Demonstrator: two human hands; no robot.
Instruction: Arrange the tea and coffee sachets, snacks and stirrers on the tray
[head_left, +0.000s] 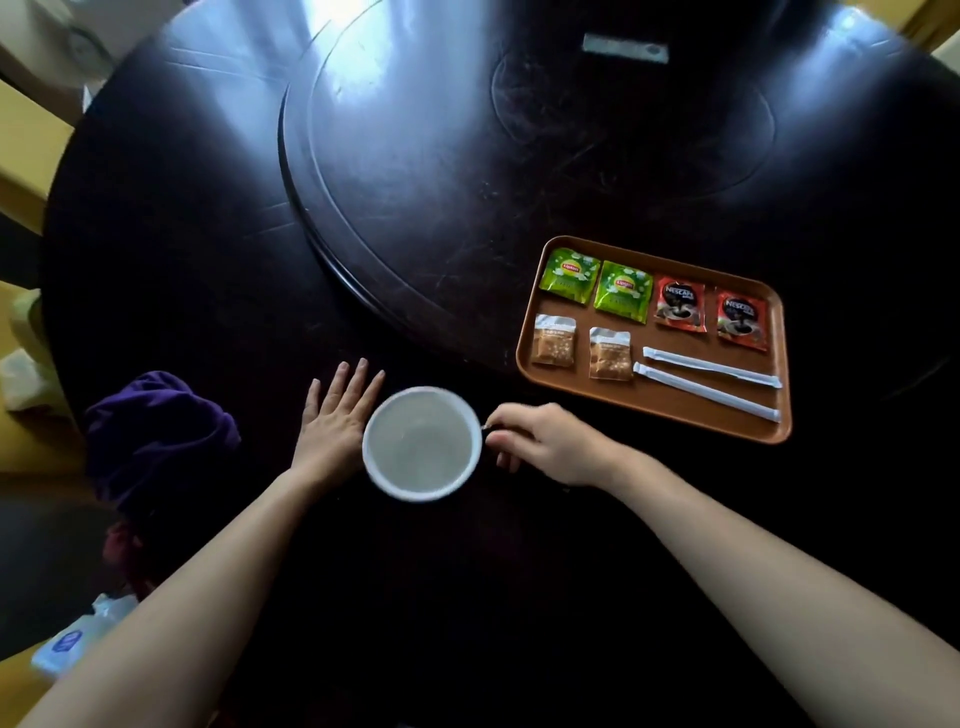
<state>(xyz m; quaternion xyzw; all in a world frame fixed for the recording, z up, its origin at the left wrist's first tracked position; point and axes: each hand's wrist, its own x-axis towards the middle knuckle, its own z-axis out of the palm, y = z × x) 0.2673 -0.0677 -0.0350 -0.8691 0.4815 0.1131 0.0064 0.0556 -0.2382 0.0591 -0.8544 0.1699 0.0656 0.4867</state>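
Observation:
A brown tray (660, 402) lies on the dark table at the right. Its back row holds two green tea sachets (569, 275) (623, 292) and two red coffee sachets (679, 304) (742, 320). In front lie two snack packets (554, 341) (610, 353) and two white wrapped stirrers (711, 367) (706, 391). A white-rimmed cup (422, 443) stands left of the tray, blurred. My right hand (545, 444) pinches its dark handle. My left hand (335, 418) lies flat on the table, fingers apart, touching the cup's left side.
A large dark lazy Susan (415, 171) fills the round table's (171, 234) middle, with a pale flat object (625, 48) far back. A purple cloth (156, 431) sits at the left edge. A white and blue packet (72, 639) lies lower left.

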